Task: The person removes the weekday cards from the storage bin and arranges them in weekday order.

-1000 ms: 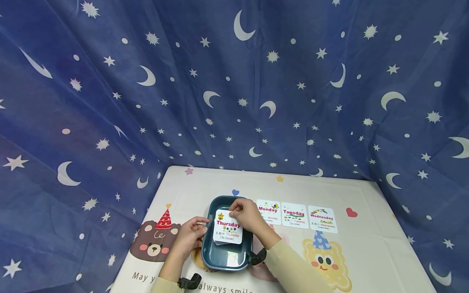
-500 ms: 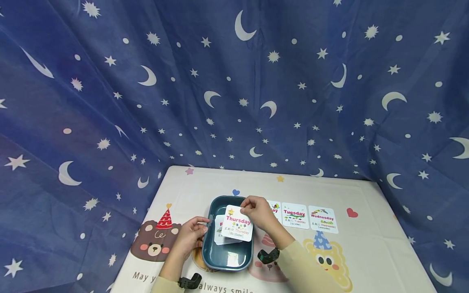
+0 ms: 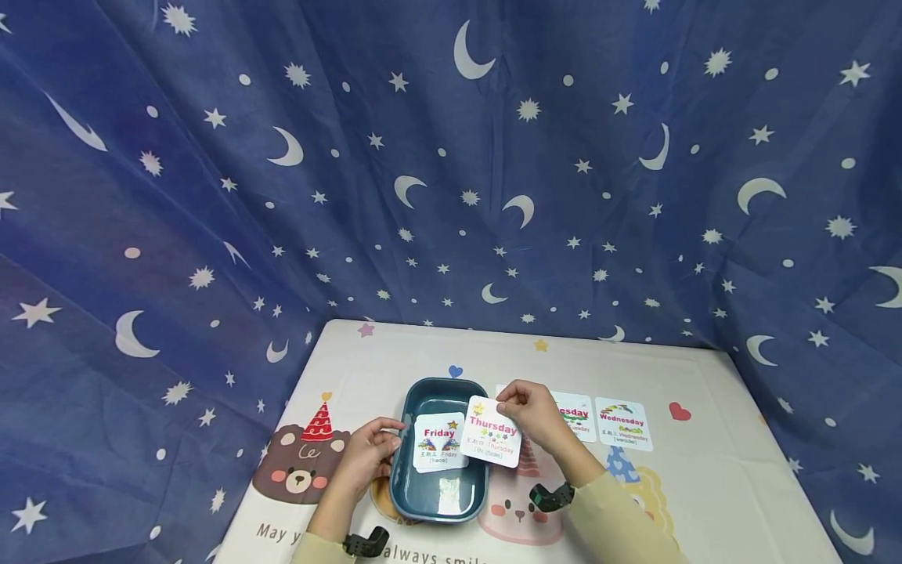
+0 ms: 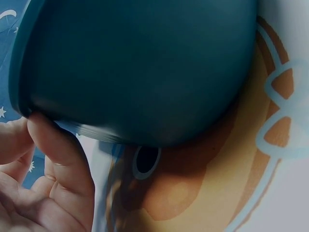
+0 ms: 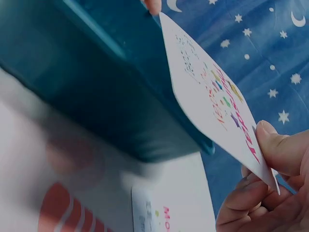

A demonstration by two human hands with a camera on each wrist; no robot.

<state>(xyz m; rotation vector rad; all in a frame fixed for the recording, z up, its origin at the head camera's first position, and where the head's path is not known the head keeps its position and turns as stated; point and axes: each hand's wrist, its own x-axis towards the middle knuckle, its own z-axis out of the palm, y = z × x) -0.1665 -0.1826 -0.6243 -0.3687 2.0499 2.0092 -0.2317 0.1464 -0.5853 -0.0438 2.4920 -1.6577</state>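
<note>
In the head view my right hand (image 3: 537,413) pinches a white square card printed "Thursday" (image 3: 491,439) by its upper right corner. The card overlaps the right rim of a dark teal rectangular tray (image 3: 419,499). In the right wrist view the Thursday card (image 5: 205,89) is tilted beside the tray wall, with thumb and fingers at its edge. A card printed "Friday" (image 3: 439,443) lies inside the tray, on top of at least one other card. My left hand (image 3: 368,456) holds the tray's left rim; in the left wrist view its thumb (image 4: 55,140) is just under that rim.
Right of the tray lie cards printed "Tuesday" (image 3: 574,415) and "Wednesday" (image 3: 623,424). The Monday card (image 5: 152,212) is mostly hidden behind my right hand in the head view. A white tablecloth with cartoon prints (image 3: 733,470) covers the table; a blue starry curtain (image 3: 451,196) hangs behind.
My right hand has lifted the Thursday card off the stack and moved it right, over the tray's right rim. The Friday card is uncovered. My left hand stays on the rim.
</note>
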